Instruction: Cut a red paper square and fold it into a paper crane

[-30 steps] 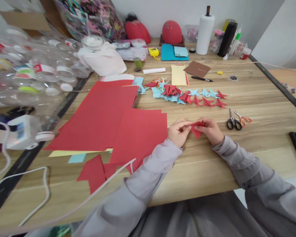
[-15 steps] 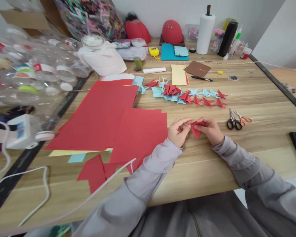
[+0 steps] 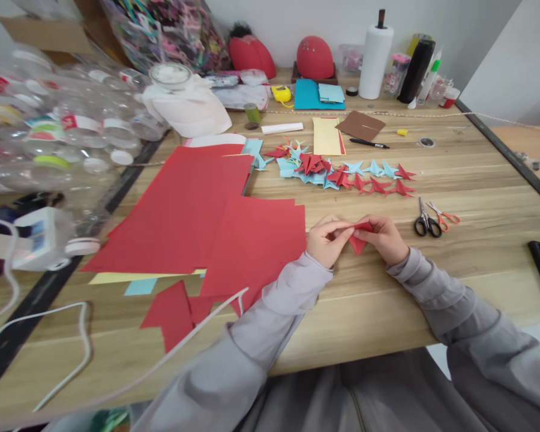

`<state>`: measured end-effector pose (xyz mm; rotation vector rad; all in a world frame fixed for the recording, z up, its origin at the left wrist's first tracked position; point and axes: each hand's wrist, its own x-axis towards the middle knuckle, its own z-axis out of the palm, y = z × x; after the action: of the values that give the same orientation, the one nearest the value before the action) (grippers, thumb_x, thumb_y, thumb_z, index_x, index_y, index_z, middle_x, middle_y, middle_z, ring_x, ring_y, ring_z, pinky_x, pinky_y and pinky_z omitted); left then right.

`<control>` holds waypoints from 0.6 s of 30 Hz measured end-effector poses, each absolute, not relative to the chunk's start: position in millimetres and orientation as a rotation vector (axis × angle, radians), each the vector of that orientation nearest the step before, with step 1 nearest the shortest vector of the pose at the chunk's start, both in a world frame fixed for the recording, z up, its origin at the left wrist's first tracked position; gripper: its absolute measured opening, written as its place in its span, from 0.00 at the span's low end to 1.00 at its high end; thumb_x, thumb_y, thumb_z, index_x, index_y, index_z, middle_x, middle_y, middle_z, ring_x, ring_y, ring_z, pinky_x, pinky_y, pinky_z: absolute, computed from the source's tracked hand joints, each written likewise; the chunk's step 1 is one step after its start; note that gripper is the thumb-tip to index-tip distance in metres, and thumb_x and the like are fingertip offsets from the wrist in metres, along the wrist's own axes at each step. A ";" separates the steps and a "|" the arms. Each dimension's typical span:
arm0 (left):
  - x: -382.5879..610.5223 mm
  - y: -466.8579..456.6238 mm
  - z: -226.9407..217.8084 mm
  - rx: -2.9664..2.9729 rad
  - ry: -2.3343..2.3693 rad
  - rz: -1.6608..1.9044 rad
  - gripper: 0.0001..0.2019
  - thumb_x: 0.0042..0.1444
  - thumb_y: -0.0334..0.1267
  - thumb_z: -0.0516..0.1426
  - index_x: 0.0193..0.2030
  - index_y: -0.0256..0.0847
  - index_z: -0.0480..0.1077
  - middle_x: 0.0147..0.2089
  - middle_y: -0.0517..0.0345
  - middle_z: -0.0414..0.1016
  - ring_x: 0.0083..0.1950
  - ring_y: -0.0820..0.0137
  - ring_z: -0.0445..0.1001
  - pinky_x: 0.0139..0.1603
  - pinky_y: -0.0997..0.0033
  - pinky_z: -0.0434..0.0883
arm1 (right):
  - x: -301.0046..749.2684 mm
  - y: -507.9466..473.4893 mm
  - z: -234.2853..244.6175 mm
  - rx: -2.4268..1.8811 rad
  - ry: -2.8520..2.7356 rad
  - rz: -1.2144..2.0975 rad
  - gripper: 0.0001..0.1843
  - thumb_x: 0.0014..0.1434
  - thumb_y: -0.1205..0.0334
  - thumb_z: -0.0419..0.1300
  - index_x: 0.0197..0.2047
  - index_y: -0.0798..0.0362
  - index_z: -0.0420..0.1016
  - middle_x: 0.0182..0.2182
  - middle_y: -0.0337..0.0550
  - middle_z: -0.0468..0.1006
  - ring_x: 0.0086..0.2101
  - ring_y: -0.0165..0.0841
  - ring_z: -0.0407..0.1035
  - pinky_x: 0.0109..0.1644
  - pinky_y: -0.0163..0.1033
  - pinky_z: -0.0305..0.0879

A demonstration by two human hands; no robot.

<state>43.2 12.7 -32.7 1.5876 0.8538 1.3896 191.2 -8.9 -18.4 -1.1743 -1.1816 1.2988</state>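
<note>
A small folded piece of red paper point(image 3: 357, 244) is held between my two hands above the wooden table. My left hand point(image 3: 327, 239) pinches its left corner with thumb and fingertips. On the other side, my right hand point(image 3: 384, 236) grips it, thumb on the near face and fingers behind. A pointed lower tip hangs free; the fingers hide part of the folds. Beyond my hands lie several red paper cranes point(image 3: 378, 186) and light blue paper cranes point(image 3: 374, 168). Large red paper sheets point(image 3: 180, 210) spread to the left of my left hand.
Black-handled scissors point(image 3: 427, 224) and orange-handled scissors point(image 3: 445, 215) lie right of my hands. A black pen point(image 3: 369, 143), brown paper point(image 3: 360, 126) and yellow paper point(image 3: 326, 135) are farther back. A white cable point(image 3: 193, 333) crosses at front left. Plastic bottles point(image 3: 81, 123) crowd the left side.
My left thumb and fingertips have shifted slightly right, closing on the red paper near my right thumb. Less of the paper's upper left part shows; the rest stays in place.
</note>
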 end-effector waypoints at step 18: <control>38.4 -5.7 -15.9 1.731 0.882 1.643 0.05 0.55 0.35 0.58 0.34 0.42 0.78 0.32 0.56 0.75 0.35 0.72 0.73 0.35 0.72 0.71 | 188.0 -12.9 -22.1 -1.173 -1.336 1.349 0.04 0.44 0.65 0.65 0.26 0.55 0.75 0.22 0.37 0.75 0.24 0.28 0.67 0.29 0.34 0.66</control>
<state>38.4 -5.7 -15.9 1.7308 0.8821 1.6432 188.0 -12.9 -22.1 -1.1732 -1.3360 1.3488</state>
